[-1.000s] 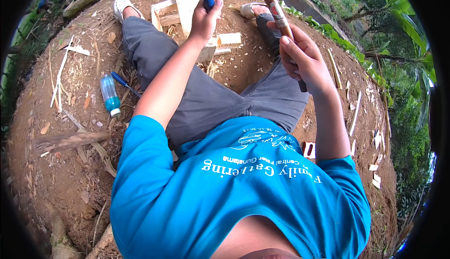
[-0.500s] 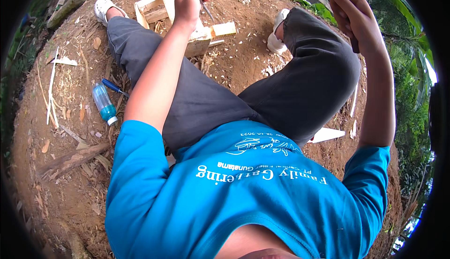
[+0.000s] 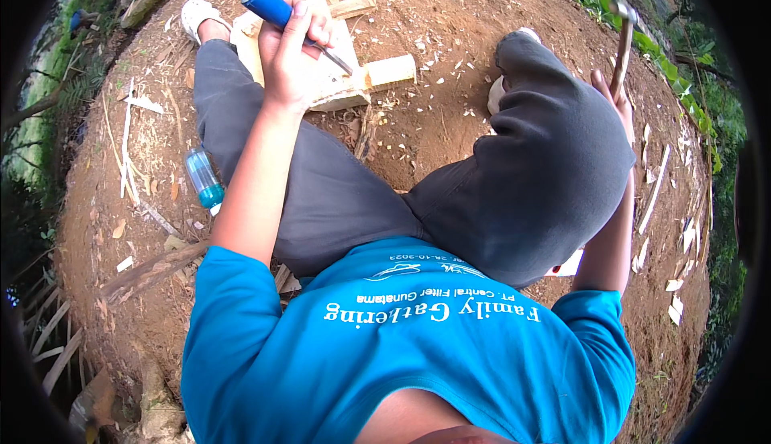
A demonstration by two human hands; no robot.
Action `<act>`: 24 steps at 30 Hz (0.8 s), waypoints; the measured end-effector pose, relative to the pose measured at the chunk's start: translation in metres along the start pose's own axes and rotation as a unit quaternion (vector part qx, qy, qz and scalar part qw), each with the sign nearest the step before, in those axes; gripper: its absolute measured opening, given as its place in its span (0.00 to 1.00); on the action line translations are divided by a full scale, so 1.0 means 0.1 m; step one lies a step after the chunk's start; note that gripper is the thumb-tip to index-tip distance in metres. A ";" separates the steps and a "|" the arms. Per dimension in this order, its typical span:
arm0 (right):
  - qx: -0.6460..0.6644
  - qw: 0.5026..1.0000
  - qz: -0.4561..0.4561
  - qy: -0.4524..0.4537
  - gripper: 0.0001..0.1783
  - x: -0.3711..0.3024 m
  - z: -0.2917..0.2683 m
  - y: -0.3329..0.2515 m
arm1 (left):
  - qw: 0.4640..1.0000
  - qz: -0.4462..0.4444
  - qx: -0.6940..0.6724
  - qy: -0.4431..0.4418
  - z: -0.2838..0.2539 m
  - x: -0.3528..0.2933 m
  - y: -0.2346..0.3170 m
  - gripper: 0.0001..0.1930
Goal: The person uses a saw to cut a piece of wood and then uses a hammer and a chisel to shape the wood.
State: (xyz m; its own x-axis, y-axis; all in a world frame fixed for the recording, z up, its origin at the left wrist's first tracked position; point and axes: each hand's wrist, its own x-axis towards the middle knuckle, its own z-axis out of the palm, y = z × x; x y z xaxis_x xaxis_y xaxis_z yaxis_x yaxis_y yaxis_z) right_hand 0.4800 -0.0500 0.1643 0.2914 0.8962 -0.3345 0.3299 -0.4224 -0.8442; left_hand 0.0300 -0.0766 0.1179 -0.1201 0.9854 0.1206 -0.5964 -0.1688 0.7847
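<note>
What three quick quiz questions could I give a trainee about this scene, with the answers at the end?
1. Multiple choice: which hand holds the blue-handled tool?
A) left
B) right
C) both

2. True or false: the hammer is touching the wooden block.

3. Fill in the blank: the plastic bottle lies on the outer side of the ____ leg.

Key:
1. A, the left hand.
2. False; it is in the right hand, well apart from the block.
3. left
</note>
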 end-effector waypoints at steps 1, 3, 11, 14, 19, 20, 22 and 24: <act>0.039 0.997 0.057 0.019 0.16 0.01 -0.03 0.43 | 1.000 0.007 0.000 0.008 0.02 -0.02 0.05 0.06; 0.078 0.986 0.142 0.035 0.16 -0.05 -0.10 1.12 | 1.000 0.007 0.018 0.019 0.04 -0.07 0.09 0.06; 0.134 0.967 0.216 0.018 0.18 -0.14 0.18 2.05 | 1.000 0.005 -0.005 0.007 0.27 -0.16 0.28 0.06; 0.136 0.969 0.208 0.007 0.19 -0.09 0.24 2.11 | 1.000 0.011 -0.004 0.015 0.32 -0.23 0.36 0.06; 0.130 0.973 0.191 0.000 0.21 -0.06 0.22 2.17 | 0.999 -0.005 0.040 0.032 0.34 -0.48 0.47 0.07; 0.129 0.974 0.188 0.001 0.21 -0.06 0.19 2.17 | 0.998 -0.007 0.048 0.035 0.33 -0.52 0.46 0.07; 0.127 0.976 0.179 0.002 0.22 -0.08 0.11 2.17 | 0.996 -0.008 0.081 0.043 0.33 -0.59 0.49 0.08; 0.124 0.977 0.173 0.007 0.23 -0.14 0.01 2.15 | 0.988 -0.003 0.148 0.036 0.37 -0.63 0.48 0.08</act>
State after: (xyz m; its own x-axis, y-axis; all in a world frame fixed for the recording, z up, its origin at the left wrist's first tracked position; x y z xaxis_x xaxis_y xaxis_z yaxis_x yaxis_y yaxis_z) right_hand 0.5460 -0.1532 -0.0132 0.3600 0.7026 -0.6138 -0.0183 -0.6525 -0.7576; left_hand 0.0379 -0.1460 0.1705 -0.1806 0.9802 0.0809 -0.3400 -0.1394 0.9301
